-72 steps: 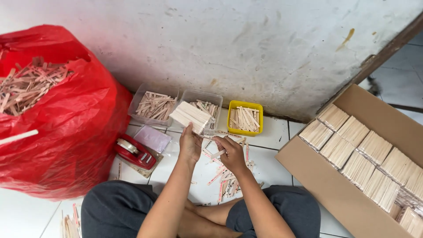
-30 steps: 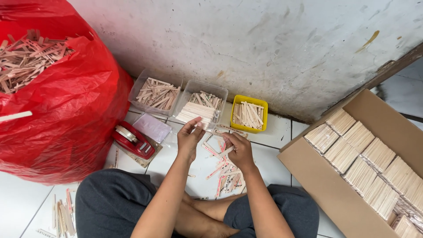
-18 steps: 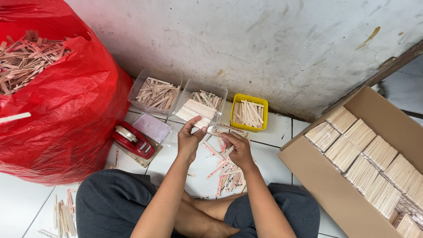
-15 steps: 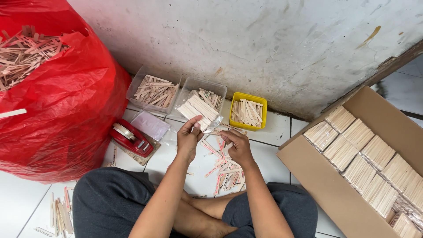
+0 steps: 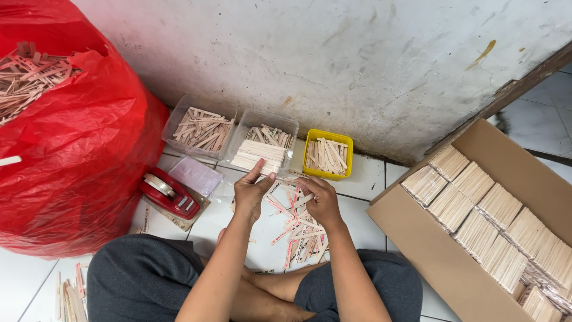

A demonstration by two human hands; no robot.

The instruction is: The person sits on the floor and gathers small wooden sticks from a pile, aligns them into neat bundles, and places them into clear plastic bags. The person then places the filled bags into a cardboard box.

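I sit cross-legged on a white tiled floor. My left hand (image 5: 250,194) is raised with its fingers apart and its palm turned toward my right hand (image 5: 322,201). The right hand pinches a thin wooden stick (image 5: 293,200) just above a loose pile of red-printed sticks (image 5: 298,229) on the floor between my knees. A neat stack of plain sticks (image 5: 257,157) rests on the front of the middle clear tub (image 5: 292,126), just beyond my left fingertips.
A second clear tub (image 5: 171,122) and a yellow tub (image 5: 348,143) of sticks stand against the wall. A big red bag (image 5: 89,155) of sticks fills the left. A red tape dispenser (image 5: 170,194) lies beside it. A cardboard box (image 5: 429,244) of bundled sticks is on the right.
Both hands have stayed over the floor pile. My left fingers have spread a little and the right hand has closed in on a stick beside them.
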